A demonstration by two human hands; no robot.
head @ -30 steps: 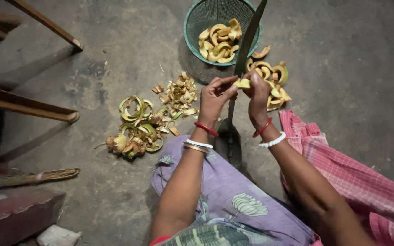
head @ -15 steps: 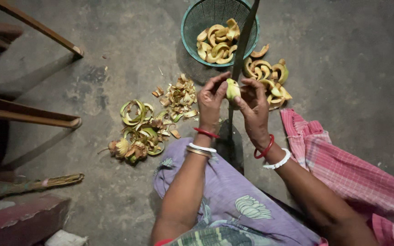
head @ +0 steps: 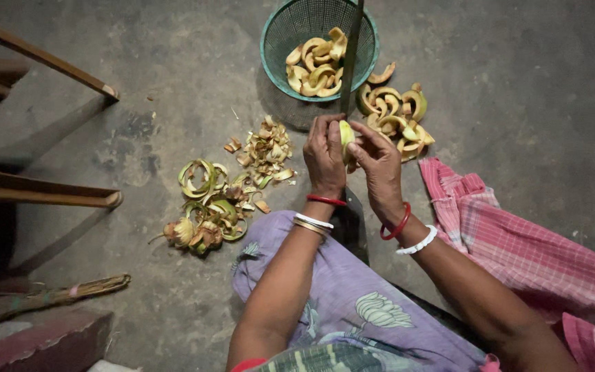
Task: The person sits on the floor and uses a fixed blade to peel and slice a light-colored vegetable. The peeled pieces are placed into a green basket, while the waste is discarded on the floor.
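Observation:
My left hand and my right hand both grip a small yellow-green fruit piece and press it against the upright curved blade that rises from a base on the floor between my knees. Beyond the blade stands a green mesh basket holding several curved yellow slices. A second heap of curved slices lies on the floor to the right of the blade, just past my right hand.
Green peels and brown scraps are heaped on the concrete floor to the left, with smaller trimmings nearer my hands. Wooden furniture legs stand at the left. A broom lies at lower left. Pink checked cloth is at right.
My hands have drawn closer together around the fruit piece and shifted slightly down the blade. The fruit piece has turned between my fingers.

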